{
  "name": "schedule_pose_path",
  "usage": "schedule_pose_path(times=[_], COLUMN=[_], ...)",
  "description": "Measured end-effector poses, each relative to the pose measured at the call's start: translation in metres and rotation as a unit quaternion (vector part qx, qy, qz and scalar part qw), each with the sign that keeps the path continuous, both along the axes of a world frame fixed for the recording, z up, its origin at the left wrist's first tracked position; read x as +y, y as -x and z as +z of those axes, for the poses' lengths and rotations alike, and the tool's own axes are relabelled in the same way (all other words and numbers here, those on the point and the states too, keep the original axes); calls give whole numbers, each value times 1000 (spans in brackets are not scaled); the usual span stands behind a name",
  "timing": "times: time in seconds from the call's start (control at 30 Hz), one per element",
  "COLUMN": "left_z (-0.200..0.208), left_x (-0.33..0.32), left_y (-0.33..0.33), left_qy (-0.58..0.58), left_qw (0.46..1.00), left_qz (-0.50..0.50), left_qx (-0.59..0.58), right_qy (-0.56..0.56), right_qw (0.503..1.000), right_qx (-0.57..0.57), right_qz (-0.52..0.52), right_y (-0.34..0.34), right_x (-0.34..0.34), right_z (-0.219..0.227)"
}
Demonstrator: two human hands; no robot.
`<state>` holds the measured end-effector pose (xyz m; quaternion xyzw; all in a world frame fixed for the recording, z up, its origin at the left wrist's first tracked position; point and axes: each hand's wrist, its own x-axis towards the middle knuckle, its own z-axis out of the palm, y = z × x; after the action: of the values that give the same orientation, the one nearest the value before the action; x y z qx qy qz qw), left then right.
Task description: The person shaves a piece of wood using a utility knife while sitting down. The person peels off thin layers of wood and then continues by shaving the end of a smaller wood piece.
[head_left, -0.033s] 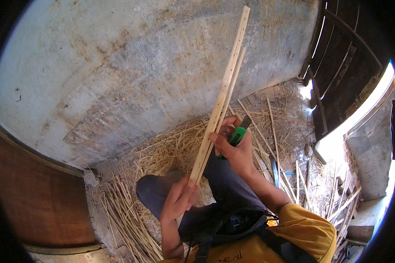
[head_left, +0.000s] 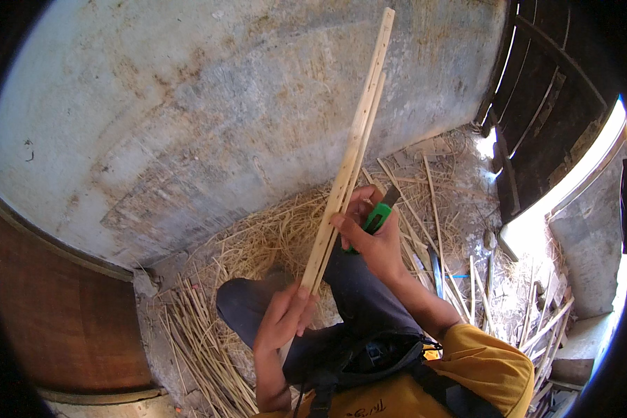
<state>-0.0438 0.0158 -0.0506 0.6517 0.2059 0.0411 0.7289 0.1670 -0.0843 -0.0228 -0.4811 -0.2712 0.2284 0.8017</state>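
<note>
Two long, pale wooden strips lie side by side and slant up toward the far wall; the wider strip [head_left: 355, 132] reaches farther than the thin strip [head_left: 375, 115]. Small dark holes or marks dot the wider one. My left hand [head_left: 283, 315] is closed around their near ends, above my lap. Midway along, my right hand [head_left: 373, 237] pinches the strips between thumb and fingers. That same hand also keeps a green utility knife [head_left: 378, 217] in its grip, the dark blade pointing up and away from the strips.
Curly shavings [head_left: 272, 233] cover the floor beyond my knees. A bundle of thin strips [head_left: 205, 348] lies at the left, and more loose strips [head_left: 543, 327] at the right. A stained wall [head_left: 258, 104] rises ahead. An unzipped black bag [head_left: 376, 355] rests on my lap.
The far ends of the strips have shifted slightly to the left. Both hands keep nearly the same place and hold.
</note>
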Motion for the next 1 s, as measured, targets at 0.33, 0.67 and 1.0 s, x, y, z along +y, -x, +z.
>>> schedule_pose_path(times=[0.33,0.67,1.0], left_z=[30,93,89], left_x=[30,33,22], left_y=[-29,-71,-68], left_qy=[-296,-173,-50], left_qw=[928,974,967], left_qz=[152,85,96], left_qx=[-169,-122,-232], right_qy=[-9,25,83], right_qw=[998,992,982], right_qx=[-5,24,-166], right_qz=[61,125,-33], right_y=[34,51,-28], right_x=[1,-5,-64], right_z=[-1,-12,3])
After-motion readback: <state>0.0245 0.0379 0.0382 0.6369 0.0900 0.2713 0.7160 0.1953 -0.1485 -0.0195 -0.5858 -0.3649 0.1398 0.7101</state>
